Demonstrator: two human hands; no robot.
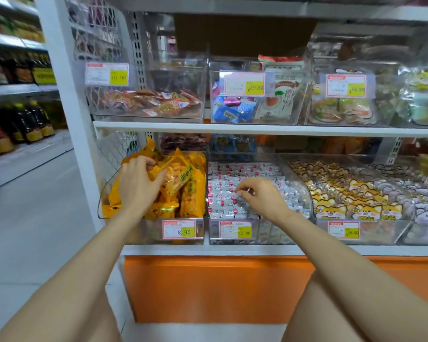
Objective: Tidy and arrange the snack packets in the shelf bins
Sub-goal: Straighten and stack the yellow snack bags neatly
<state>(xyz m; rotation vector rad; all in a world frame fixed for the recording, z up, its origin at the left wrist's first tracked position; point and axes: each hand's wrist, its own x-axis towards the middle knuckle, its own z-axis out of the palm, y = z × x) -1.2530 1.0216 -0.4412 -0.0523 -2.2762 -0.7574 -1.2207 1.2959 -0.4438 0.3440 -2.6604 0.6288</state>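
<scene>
On the lower shelf, a clear bin [104, 208] at the left holds yellow snack packets [188, 191]. My left hand [136, 183] is inside it and grips one yellow packet [173, 172] between fingers and thumb. The clear bin [232, 239] beside it is filled with rows of small white packets with red dots [247, 169]. My right hand [262, 196] hovers over those rows, its fingertips pinching the edge of one white packet [240, 193].
Further right are bins of yellow cartoon-dog packets [351, 193] and grey cartoon packets [420, 191]. The upper shelf [257, 129] carries clear bins of red, blue and mixed snacks. An orange panel [208, 287] is below. An aisle with bottles [17, 127] lies to the left.
</scene>
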